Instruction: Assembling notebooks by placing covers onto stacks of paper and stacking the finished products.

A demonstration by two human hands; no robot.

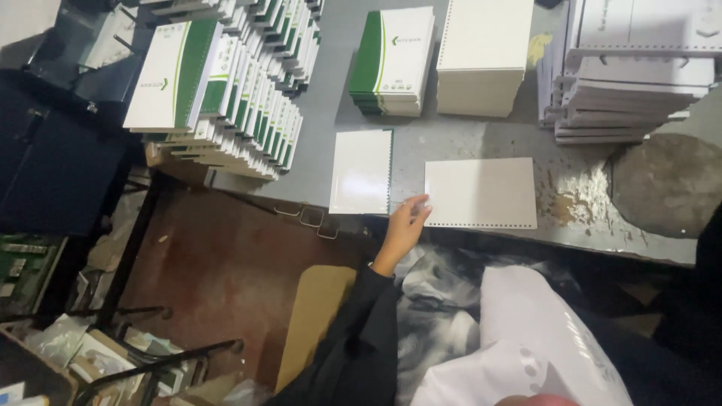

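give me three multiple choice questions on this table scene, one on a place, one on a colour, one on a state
1. Where is the left hand?
A. at the punched sheet's corner
B. on the tall stack
C. under the table

2. What colour is the band on the cover stack?
A. red
B. green
C. blue

3. How does the punched sheet lie?
A. rolled
B. upright
C. flat

A: its fingertips meet the sheet's near left corner.
B: a green strip runs down each cover.
C: it lies flat on the grey table.

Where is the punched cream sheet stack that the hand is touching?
In the head view, the punched cream sheet stack lies at the grey table's near edge, right of the glossy white cover, left hand touching its corner.
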